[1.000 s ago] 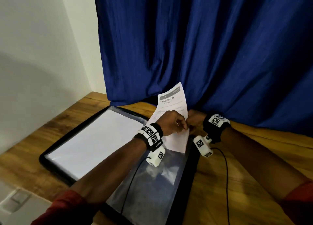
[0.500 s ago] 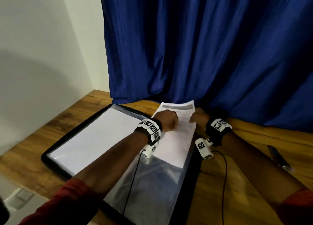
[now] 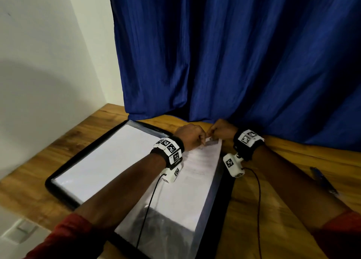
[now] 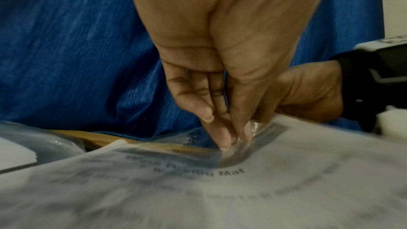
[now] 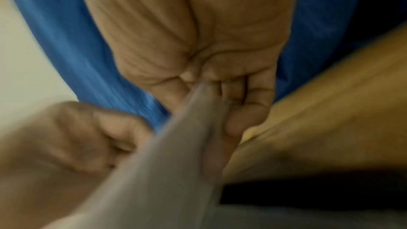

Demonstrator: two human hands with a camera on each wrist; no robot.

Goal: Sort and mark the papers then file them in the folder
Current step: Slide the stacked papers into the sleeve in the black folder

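Clear plastic was what you were working with: from the head view, your left hand and right hand met at the far edge of the sheet, which lay in the right-hand sleeve of the open folder. Both sets of fingers were curled at that top edge. The sheet looked most of the way in, so you did well to feed it straight and keep both top corners level, or the paper would likely buckle. A second white page lay in the left sleeve. The folder sat on a wooden table, a pen lay well off to your right, a blue curtain hung behind, and a pale wall stood to the left.

From the left wrist, your fingers were pressed together and pinched the film lip over the printed heading of the sheet; lifting that lip only slightly would have kept the mouth open without creasing it.

From the right wrist, though blurred, your right hand pinched the sheet's edge between thumb and fingers, with the left hand beside it.
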